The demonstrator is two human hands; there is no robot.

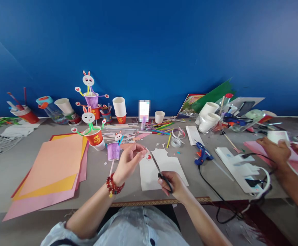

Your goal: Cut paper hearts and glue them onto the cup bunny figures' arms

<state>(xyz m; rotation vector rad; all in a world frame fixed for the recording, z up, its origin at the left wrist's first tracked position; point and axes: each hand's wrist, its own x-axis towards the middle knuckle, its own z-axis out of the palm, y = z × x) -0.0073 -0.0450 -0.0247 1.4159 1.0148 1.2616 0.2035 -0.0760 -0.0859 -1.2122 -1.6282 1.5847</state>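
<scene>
My left hand (131, 160) pinches a small white paper cutout (149, 156) with a red mark on it. In my right hand (173, 184) is a pair of scissors (161, 173) with black handles, its blades reaching up beside the cutout. Below both lies a sheet of white paper (161, 174) with curved bites cut from its top edge. Just left of my left hand stands a purple paper cup (113, 152) with a small bunny head on it. A red cup bunny (94, 136) with green straw arms is farther left.
Coloured paper sheets (53, 160) are stacked at left. A blue glue gun (202, 153) and a white power strip (237, 171) with cables lie at right. Another person's hand (274, 150) holds a white paper cup (278, 137). Straws (123, 131) and markers (164, 128) lie toward the wall.
</scene>
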